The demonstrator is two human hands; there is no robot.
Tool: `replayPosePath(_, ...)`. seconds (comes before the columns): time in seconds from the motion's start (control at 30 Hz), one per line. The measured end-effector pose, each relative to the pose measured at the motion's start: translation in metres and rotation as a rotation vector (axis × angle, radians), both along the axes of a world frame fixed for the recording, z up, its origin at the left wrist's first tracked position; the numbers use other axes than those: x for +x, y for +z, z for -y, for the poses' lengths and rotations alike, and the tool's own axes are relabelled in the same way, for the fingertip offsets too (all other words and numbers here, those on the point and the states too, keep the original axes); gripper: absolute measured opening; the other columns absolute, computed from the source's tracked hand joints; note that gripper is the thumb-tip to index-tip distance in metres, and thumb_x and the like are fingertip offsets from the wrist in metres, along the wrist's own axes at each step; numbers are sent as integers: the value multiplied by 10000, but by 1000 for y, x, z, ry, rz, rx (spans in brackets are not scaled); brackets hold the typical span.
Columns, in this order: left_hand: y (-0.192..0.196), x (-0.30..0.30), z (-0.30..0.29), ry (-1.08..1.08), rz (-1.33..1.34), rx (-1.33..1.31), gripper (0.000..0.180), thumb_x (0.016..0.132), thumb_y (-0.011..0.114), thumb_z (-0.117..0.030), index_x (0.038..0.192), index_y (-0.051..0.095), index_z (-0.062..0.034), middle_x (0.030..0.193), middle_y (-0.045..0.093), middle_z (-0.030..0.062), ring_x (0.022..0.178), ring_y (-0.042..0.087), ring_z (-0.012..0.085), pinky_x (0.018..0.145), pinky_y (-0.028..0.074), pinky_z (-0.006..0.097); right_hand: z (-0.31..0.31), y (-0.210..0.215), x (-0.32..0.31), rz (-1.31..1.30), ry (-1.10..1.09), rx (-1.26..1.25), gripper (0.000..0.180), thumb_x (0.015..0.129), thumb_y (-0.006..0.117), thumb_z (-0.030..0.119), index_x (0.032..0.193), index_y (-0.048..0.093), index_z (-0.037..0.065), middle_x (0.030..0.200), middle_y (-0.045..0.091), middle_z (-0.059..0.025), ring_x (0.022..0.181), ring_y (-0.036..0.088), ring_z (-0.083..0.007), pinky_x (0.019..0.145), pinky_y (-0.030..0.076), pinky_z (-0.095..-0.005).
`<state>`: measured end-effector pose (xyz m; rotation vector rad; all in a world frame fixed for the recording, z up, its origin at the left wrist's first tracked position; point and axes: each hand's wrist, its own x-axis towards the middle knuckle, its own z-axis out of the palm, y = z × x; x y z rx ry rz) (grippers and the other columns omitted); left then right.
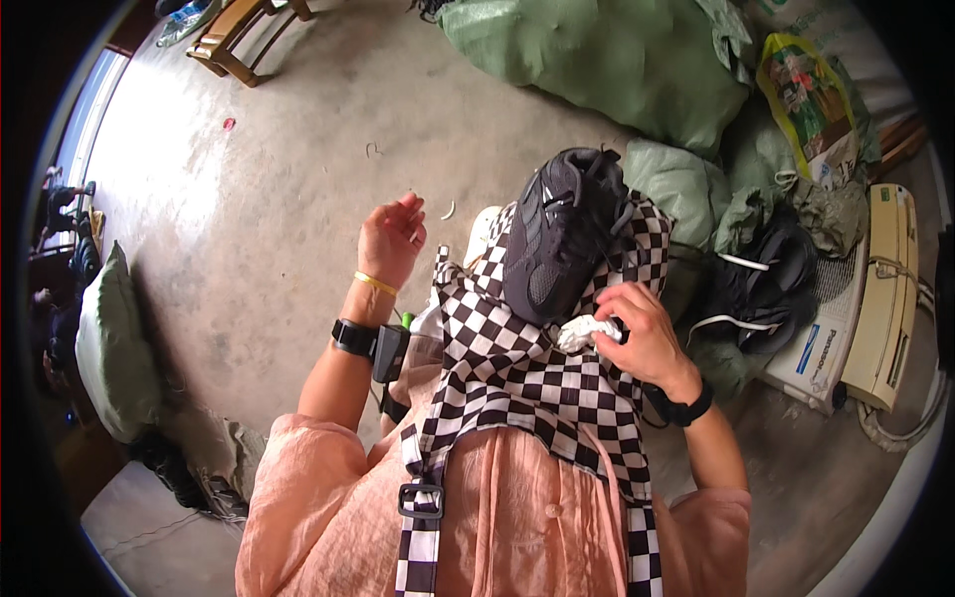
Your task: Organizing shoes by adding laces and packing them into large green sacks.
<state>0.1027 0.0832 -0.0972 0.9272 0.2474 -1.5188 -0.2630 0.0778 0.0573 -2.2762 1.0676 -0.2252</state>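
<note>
A black mesh sneaker (559,234) lies on my lap, on a black-and-white checkered apron (497,358). My right hand (637,333) grips a crumpled white wad of paper or cloth (587,333) just below the shoe's opening, touching the shoe. My left hand (391,239) is raised to the left of the shoe, fingers loosely curled, holding nothing I can see. It wears a yellow band and a black wrist strap with a small device (373,343).
Bare concrete floor (279,199) spreads ahead and left. Big green sacks (617,60) are piled at the back right, with a yellow printed bag (806,104), more dark shoes (761,279) and a beige appliance casing (885,289). A wooden stool (234,35) stands far left; a green cushion (114,348) lies left.
</note>
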Motion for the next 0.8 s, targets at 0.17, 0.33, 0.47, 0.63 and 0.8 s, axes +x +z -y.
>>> replayPosePath(0.17, 58, -35, -3, -113, 60, -128, 259, 915, 507, -221, 1014, 659, -37, 1037, 686, 90, 931, 592, 191, 843, 446, 313, 12, 20, 10, 547, -580, 749, 103, 857, 692, 54, 893, 624, -13, 923, 670, -53, 804, 600, -68, 724, 477, -217)
replayPosePath(0.33, 98, -74, -23, -231, -84, -456, 354, 973, 456, -262, 1133, 639, -6, 1117, 657, 104, 1059, 594, 209, 957, 420, 352, 39, 25, 61, 703, -713, 562, 133, 866, 700, 78, 895, 611, -16, 821, 644, -22, 735, 571, -61, 671, 454, -214)
replayPosePath(0.47, 119, -86, -29, -283, -126, -486, 383, 978, 457, -271, 1184, 624, 5, 1124, 639, 75, 1050, 574, 179, 926, 421, 325, 47, 18, 88, 635, -635, 385, 143, 866, 703, 77, 878, 586, -3, 794, 613, -6, 692, 535, -54, 622, 434, -209)
replayPosePath(0.63, 101, -34, -34, -222, 121, -336, 321, 972, 473, -206, 1189, 594, -4, 1066, 643, 61, 1001, 582, 153, 873, 447, 285, 49, 9, 90, 626, -551, 353, 148, 864, 693, 46, 928, 561, 23, 842, 595, -10, 740, 538, -60, 661, 442, -207)
replayPosePath(0.8, 95, 25, -65, -235, 364, -57, 302, 952, 485, -200, 1152, 621, -20, 1052, 669, 63, 1011, 609, 162, 897, 461, 300, 40, 19, 88, 628, -501, 589, 364, 890, 617, -27, 1241, 521, -47, 1095, 633, -104, 973, 603, -128, 885, 482, -251)
